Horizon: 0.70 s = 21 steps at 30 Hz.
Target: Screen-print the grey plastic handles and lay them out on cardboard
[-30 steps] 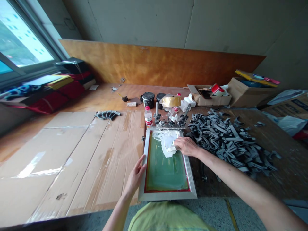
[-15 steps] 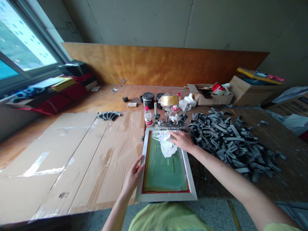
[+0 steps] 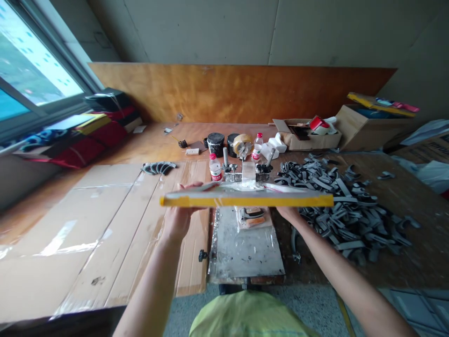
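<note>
The screen printing frame (image 3: 245, 200) is raised and seen edge-on, its near edge yellow. My left hand (image 3: 179, 217) grips its left side, with fingers over the top and the palm below. My right hand (image 3: 288, 213) is at the right, behind and below the near edge; its fingers are hidden. A pale upright block (image 3: 249, 172) shows beyond the frame, by the metal hinge clamps (image 3: 233, 175). Beneath the frame lies a grey base plate (image 3: 247, 252). On it, a dark curved plastic part (image 3: 253, 213) sits in a fixture beside an orange piece (image 3: 255, 222).
Many grey curved parts (image 3: 336, 206) are heaped at the right. Flattened cardboard (image 3: 105, 234) covers the left, with several curved parts (image 3: 159, 167) in a row. Behind stand two bottles, one a red-capped bottle (image 3: 215, 168), black tubs (image 3: 215, 144), a tape roll (image 3: 242, 145) and boxes (image 3: 312, 138).
The screen frame has swung up from the base plate, uncovering the part beneath. My left hand rose with it. My right hand left the white paste and moved to the frame's right side.
</note>
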Tool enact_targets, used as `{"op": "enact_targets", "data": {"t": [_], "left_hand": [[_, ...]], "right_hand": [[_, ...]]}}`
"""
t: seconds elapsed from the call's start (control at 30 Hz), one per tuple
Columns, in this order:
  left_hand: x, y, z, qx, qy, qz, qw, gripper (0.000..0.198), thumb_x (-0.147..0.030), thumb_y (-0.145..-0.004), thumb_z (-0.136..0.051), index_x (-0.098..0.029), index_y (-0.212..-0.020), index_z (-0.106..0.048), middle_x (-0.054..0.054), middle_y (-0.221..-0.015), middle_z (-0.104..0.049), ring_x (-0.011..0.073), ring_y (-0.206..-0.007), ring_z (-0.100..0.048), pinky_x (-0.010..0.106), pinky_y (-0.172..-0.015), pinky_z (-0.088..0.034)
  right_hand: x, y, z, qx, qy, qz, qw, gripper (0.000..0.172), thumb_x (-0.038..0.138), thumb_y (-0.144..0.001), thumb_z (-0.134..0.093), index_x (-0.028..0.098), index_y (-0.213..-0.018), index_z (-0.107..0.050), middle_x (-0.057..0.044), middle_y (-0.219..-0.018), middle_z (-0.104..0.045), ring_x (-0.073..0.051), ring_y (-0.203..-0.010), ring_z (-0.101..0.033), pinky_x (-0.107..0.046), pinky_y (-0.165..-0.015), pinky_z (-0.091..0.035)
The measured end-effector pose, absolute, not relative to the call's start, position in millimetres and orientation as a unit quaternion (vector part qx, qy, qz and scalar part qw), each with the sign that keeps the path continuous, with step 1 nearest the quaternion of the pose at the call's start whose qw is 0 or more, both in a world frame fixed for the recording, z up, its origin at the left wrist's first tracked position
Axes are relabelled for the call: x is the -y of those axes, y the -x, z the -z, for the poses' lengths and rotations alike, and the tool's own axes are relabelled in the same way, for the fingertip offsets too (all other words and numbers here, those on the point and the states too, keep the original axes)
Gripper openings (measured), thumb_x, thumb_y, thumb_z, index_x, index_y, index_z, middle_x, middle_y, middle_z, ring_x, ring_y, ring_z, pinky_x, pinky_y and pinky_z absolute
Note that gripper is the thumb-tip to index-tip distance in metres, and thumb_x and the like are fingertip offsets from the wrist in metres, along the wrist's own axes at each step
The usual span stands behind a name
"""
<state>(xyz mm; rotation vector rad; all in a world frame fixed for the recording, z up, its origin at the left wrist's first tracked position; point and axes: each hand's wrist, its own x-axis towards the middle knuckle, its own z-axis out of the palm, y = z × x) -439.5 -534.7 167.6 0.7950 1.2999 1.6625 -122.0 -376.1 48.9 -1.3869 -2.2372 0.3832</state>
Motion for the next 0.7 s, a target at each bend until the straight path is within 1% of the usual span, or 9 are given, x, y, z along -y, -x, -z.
{"op": "enact_targets", "data": {"t": [0.07, 0.13, 0.27, 0.33, 0.43, 0.47, 0.53, 0.63, 0.7], "left_hand": [[516.4, 441.3, -181.0, -0.518, -0.333, -0.671, 0.414, 0.052, -0.067, -0.079, -0.056, -0.017, -0.09, -0.065, 0.006, -0.08, -0.071, 0.019, -0.074, -0.067, 0.031, -0.066, -0.056], [507.7, 442.4, -184.9, -0.514, -0.33, -0.677, 0.411, 0.052, -0.068, -0.08, -0.054, -0.017, -0.089, -0.062, 0.005, -0.076, -0.07, 0.0174, -0.073, -0.067, 0.029, -0.065, -0.056], [525.2, 419.0, -158.0, -0.538, -0.261, -0.697, 0.395, 0.056, -0.069, -0.079, -0.056, -0.022, -0.11, -0.057, 0.001, -0.08, -0.069, 0.0135, -0.066, -0.065, 0.025, -0.059, -0.054], [546.2, 389.0, -131.5, -0.58, -0.237, -0.618, 0.475, 0.061, -0.068, -0.077, -0.059, -0.02, -0.114, -0.057, 0.004, -0.083, -0.07, 0.0152, -0.066, -0.065, 0.025, -0.055, -0.053], [577.2, 345.2, -91.1, -0.583, -0.206, -0.463, 0.635, 0.064, -0.071, -0.076, -0.058, -0.017, -0.109, -0.061, 0.014, -0.096, -0.072, 0.024, -0.082, -0.07, 0.031, -0.058, -0.054], [584.8, 339.0, -79.5, -0.58, -0.19, -0.449, 0.653, 0.062, -0.072, -0.076, -0.057, -0.017, -0.104, -0.061, 0.014, -0.097, -0.072, 0.0252, -0.086, -0.07, 0.031, -0.059, -0.054], [594.9, 347.7, -58.7, -0.61, -0.168, -0.459, 0.624, 0.058, -0.072, -0.074, -0.057, -0.018, -0.094, -0.059, 0.011, -0.087, -0.073, 0.0228, -0.078, -0.07, 0.029, -0.058, -0.052], [603.5, 406.6, -27.5, -0.735, -0.184, -0.424, 0.496, 0.056, -0.075, -0.072, -0.051, -0.019, -0.081, -0.056, 0.004, -0.061, -0.066, 0.0166, -0.049, -0.059, 0.027, -0.049, -0.045], [611.5, 455.0, -5.6, -0.812, -0.19, -0.316, 0.453, 0.057, -0.077, -0.073, -0.039, -0.021, -0.066, -0.051, 0.004, -0.045, -0.057, 0.0169, -0.038, -0.05, 0.027, -0.041, -0.037]], "right_hand": [[396.3, 129.1, -27.2, 0.846, 0.465, -0.168, 0.202, 0.021, 0.033, -0.088, -0.062, 0.021, -0.104, -0.067, -0.004, -0.094, -0.07, -0.02, -0.088, -0.064, -0.031, -0.078, -0.049], [409.2, 138.3, -15.7, 0.87, 0.428, -0.181, 0.162, 0.028, 0.028, -0.083, -0.069, 0.022, -0.109, -0.065, -0.005, -0.104, -0.068, -0.021, -0.099, -0.061, -0.033, -0.087, -0.047], [423.6, 152.8, -24.4, 0.88, 0.414, -0.174, 0.151, 0.016, 0.016, -0.083, -0.068, 0.022, -0.098, -0.067, -0.004, -0.1, -0.063, -0.02, -0.1, -0.058, -0.035, -0.09, -0.045], [443.9, 163.0, -37.3, 0.876, 0.409, -0.171, 0.19, 0.011, 0.016, -0.084, -0.068, 0.02, -0.094, -0.066, -0.004, -0.095, -0.062, -0.02, -0.096, -0.058, -0.033, -0.087, -0.046], [491.6, 183.0, -51.2, 0.892, 0.353, -0.153, 0.237, 0.006, 0.02, -0.088, -0.065, 0.019, -0.094, -0.067, -0.005, -0.091, -0.063, -0.019, -0.09, -0.057, -0.032, -0.081, -0.047], [505.4, 186.9, -52.1, 0.909, 0.31, -0.153, 0.233, 0.009, 0.021, -0.09, -0.063, 0.021, -0.097, -0.067, -0.004, -0.091, -0.064, -0.019, -0.089, -0.058, -0.032, -0.082, -0.046], [519.2, 181.9, -47.9, 0.921, 0.278, -0.162, 0.218, 0.017, 0.022, -0.093, -0.058, 0.024, -0.107, -0.066, -0.003, -0.094, -0.067, -0.018, -0.09, -0.06, -0.031, -0.083, -0.046], [503.3, 134.6, -30.3, 0.856, 0.467, -0.15, 0.162, 0.021, 0.021, -0.097, -0.05, 0.021, -0.113, -0.064, -0.006, -0.1, -0.07, -0.017, -0.091, -0.063, -0.028, -0.079, -0.046], [481.8, 89.5, -15.5, 0.771, 0.623, -0.113, 0.059, 0.019, 0.025, -0.097, -0.049, 0.016, -0.104, -0.065, -0.01, -0.095, -0.07, -0.021, -0.087, -0.065, -0.03, -0.075, -0.046]]}}
